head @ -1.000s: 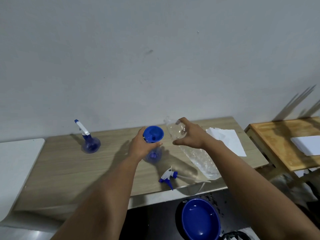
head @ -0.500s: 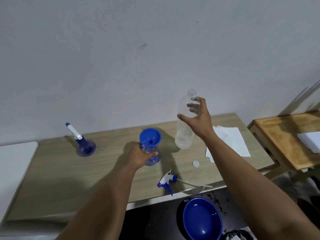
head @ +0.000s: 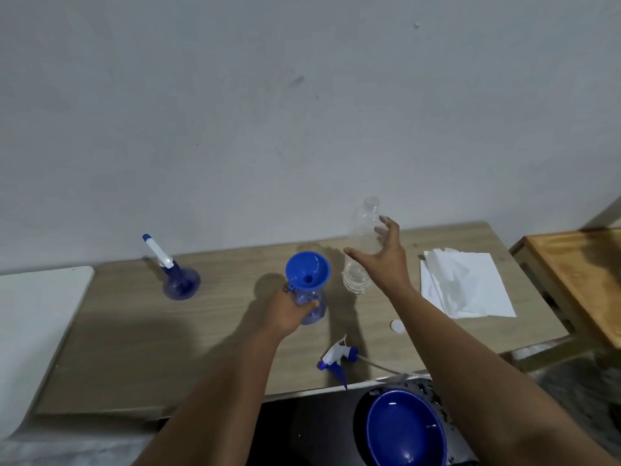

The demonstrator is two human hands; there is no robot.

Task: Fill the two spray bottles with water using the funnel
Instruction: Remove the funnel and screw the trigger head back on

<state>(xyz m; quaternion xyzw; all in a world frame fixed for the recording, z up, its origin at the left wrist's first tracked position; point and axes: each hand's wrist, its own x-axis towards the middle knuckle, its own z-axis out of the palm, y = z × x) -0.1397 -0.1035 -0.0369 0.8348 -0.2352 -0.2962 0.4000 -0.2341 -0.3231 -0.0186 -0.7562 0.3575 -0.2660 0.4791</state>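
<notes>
A blue funnel sits in the neck of a clear blue spray bottle at the middle of the wooden table. My left hand grips that bottle's body from the left. An uncapped clear plastic water bottle stands upright just right of the funnel. My right hand is spread around it with fingers apart, not gripping. The second spray bottle, with its white and blue trigger head on, stands at the left. A loose trigger head with its tube lies near the front edge.
A small white cap lies on the table right of my left hand. White paper napkins lie at the right end. Below the front edge sits a blue bowl. A second wooden table stands to the right, a white surface to the left.
My right hand tipped the water bottle back upright, set it down beside the funnel and opened its fingers. My left hand slid from the funnel's rim down to the spray bottle's body.
</notes>
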